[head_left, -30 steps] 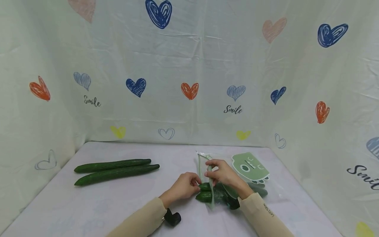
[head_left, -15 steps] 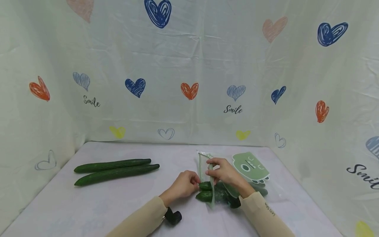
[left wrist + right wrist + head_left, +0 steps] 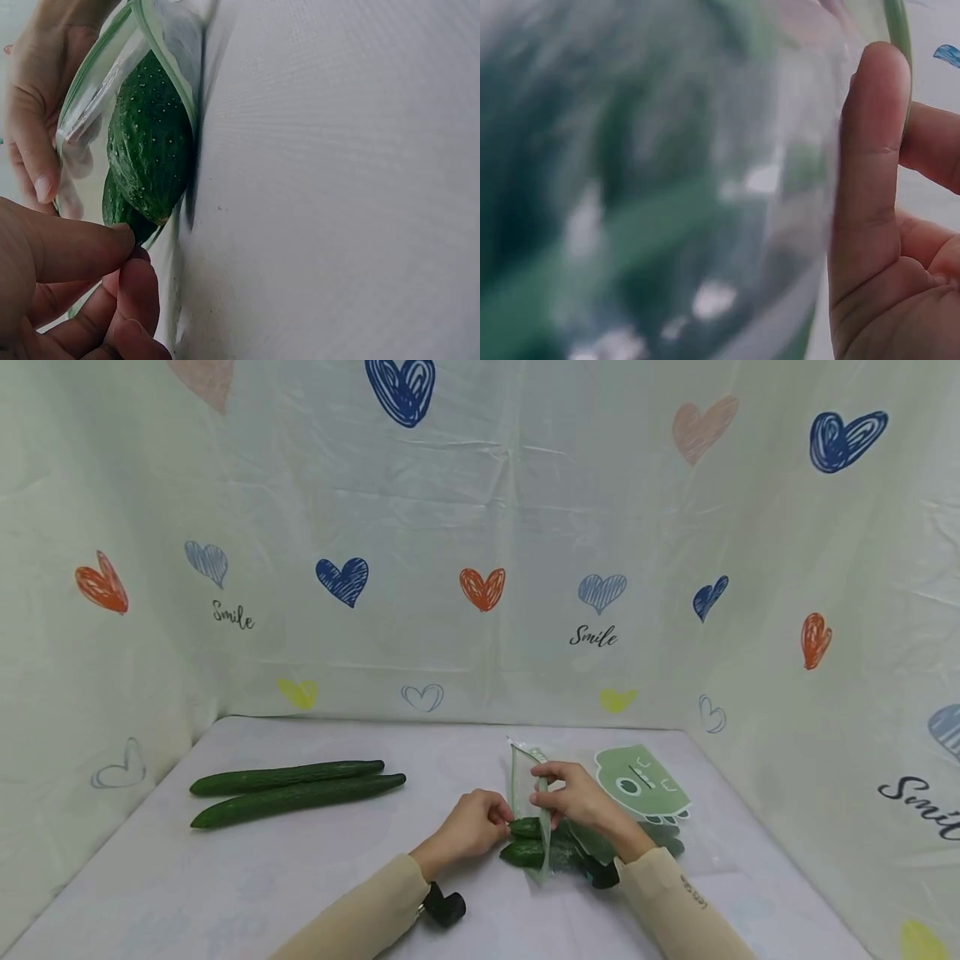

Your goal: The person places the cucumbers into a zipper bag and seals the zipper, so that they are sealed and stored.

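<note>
A clear zip bag (image 3: 641, 781) with a green cartoon face lies right of centre in the head view, its mouth facing left. Two cucumbers stick out of it: the nearer cucumber (image 3: 150, 139) and the farther cucumber (image 3: 114, 206), whose tip my left hand (image 3: 471, 828) pinches between thumb and fingers. My right hand (image 3: 581, 797) grips the green-edged rim of the bag and keeps the mouth parted. Close up in the right wrist view, the thumb (image 3: 870, 150) presses against the film. Most of both bagged cucumbers shows only blurrily through the plastic.
Two long cucumbers lie side by side at the left of the white table, a farther cucumber (image 3: 285, 778) and a nearer cucumber (image 3: 300, 800). A black device (image 3: 444, 906) sits under the left wrist. A heart-printed curtain (image 3: 420, 635) rises behind the table.
The head view has shifted slightly, so hands and bag appear a little farther right. Both hands keep their holds; the long cucumbers at the left have not moved.
</note>
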Tool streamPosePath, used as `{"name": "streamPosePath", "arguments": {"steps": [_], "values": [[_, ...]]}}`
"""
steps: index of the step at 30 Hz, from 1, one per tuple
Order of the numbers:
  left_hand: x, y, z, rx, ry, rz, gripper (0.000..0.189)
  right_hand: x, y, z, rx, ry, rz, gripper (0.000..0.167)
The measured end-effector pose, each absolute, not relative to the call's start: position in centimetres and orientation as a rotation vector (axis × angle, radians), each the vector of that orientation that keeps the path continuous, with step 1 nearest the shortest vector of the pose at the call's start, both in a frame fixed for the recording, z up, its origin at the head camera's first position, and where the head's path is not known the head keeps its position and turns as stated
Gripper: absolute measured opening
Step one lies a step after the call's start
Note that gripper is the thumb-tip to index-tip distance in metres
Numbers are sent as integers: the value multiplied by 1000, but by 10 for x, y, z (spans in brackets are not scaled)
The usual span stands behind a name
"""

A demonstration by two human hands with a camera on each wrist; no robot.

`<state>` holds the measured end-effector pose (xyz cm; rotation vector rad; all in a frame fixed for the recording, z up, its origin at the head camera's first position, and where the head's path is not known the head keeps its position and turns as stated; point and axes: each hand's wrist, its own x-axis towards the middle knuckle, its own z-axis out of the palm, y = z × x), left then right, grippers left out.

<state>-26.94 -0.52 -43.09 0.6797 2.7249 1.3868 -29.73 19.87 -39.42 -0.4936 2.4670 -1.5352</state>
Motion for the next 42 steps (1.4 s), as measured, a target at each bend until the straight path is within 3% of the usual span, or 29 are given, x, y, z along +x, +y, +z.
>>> {"name": "streamPosePath", "arguments": {"steps": [32,42], "values": [[-269,5,-434,684,2757,1336,13,-296,222,-408,-505,2452,-1572,50],[-271,-34,-428,694,2741,1322,13,-296,222,-410,-519,2461,-1573,49]]}}
